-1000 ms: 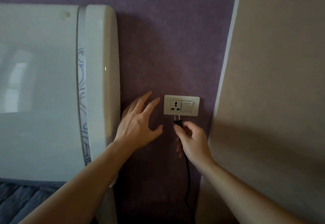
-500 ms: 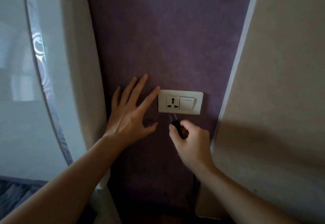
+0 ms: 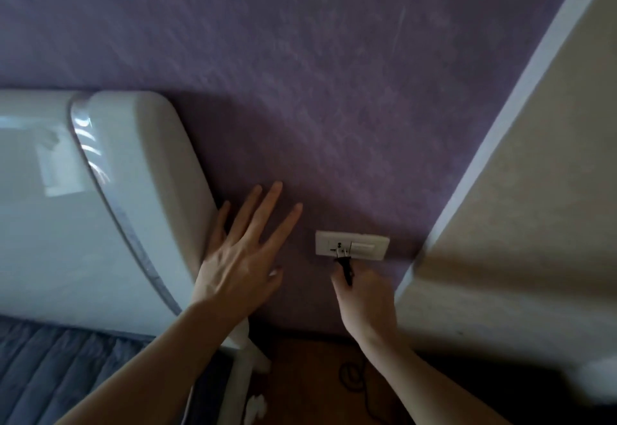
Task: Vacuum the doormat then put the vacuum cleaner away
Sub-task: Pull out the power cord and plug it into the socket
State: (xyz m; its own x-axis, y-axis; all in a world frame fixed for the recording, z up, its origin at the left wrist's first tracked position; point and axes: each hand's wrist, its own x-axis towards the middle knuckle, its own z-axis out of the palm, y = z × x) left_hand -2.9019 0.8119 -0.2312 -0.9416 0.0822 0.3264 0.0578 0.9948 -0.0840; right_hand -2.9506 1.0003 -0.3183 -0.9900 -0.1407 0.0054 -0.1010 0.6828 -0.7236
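R hand (image 3: 362,294) pinches plug (image 3: 344,261), prongs at wall socket (image 3: 352,245) to power vac. L hand (image 3: 242,257) splayed flat on wall (image 3: 300,90), bracing.

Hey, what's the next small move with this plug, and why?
Probably line up the prongs and push the plug straight into the socket. The right hand pinches it with its prongs at the wall plate, apparently not seated yet, while the left hand lies spread on the purple wall.

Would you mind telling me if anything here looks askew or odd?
Nothing is damaged or spilled. The plug in the right hand meets the wall socket tilted, prongs not seated. The left hand lies spread on the purple wall.
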